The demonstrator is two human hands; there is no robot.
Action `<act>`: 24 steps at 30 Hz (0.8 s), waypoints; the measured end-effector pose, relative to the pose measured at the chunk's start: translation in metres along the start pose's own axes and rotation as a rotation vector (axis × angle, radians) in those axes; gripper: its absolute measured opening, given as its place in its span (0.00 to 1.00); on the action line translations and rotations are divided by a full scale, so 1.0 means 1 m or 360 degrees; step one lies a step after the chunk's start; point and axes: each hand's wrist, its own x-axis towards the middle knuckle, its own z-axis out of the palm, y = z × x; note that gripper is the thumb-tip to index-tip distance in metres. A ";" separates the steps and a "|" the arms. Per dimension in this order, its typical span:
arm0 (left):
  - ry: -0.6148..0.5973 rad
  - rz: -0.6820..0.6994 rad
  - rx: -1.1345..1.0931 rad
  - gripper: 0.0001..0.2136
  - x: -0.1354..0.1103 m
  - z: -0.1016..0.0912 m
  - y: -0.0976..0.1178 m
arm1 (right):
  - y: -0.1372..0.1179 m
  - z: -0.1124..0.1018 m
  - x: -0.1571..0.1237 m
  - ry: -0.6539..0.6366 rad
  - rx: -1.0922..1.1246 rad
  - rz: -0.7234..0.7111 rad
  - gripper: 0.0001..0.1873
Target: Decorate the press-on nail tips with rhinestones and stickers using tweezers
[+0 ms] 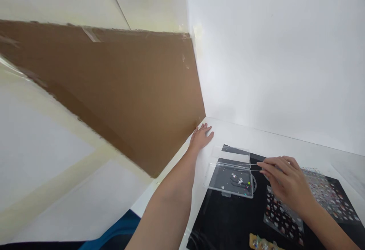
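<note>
Two fingers of the right hand pinch tweezers over an open plastic case.

In front of me stands a smooth white wall, and it meets the white table top in a straight line; on my left side a brown cardboard sheet stands up at the table end, slanted in my view; above it I see pale cream boards; below it is a white panel with yellowish strips along its joints; the light is soft and even, and it makes only weak shadows on the wall.
</note>
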 end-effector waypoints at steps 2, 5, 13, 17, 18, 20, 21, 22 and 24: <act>0.0009 -0.0001 -0.0011 0.24 0.000 0.000 0.001 | -0.001 -0.002 0.004 -0.0080 0.0211 0.0243 0.12; 0.0017 -0.0002 -0.0024 0.23 0.000 -0.001 0.002 | -0.004 -0.005 0.010 -0.0294 0.0555 0.0519 0.17; 0.0022 -0.0021 -0.0031 0.23 0.000 -0.002 0.002 | -0.017 -0.010 0.013 -0.0627 0.1073 0.0907 0.28; 0.0018 -0.0019 -0.0035 0.23 0.000 -0.002 0.003 | -0.026 -0.018 0.016 -0.0787 0.1286 0.1049 0.30; 0.0018 -0.0017 -0.0038 0.23 0.000 -0.002 0.003 | -0.029 -0.020 0.018 -0.0825 0.1318 0.1067 0.31; 0.0021 -0.0012 -0.0044 0.22 0.000 -0.003 0.003 | -0.033 -0.024 0.021 -0.0866 0.1339 0.1074 0.31; 0.0023 -0.0011 -0.0047 0.22 -0.001 -0.003 0.003 | -0.036 -0.027 0.024 -0.0887 0.1343 0.1067 0.31; 0.0024 -0.0011 -0.0050 0.22 -0.001 -0.003 0.004 | -0.039 -0.030 0.026 -0.0906 0.1343 0.1061 0.31; 0.0024 -0.0011 -0.0054 0.22 -0.001 -0.003 0.004 | -0.044 -0.038 0.030 -0.0977 0.1348 0.1048 0.31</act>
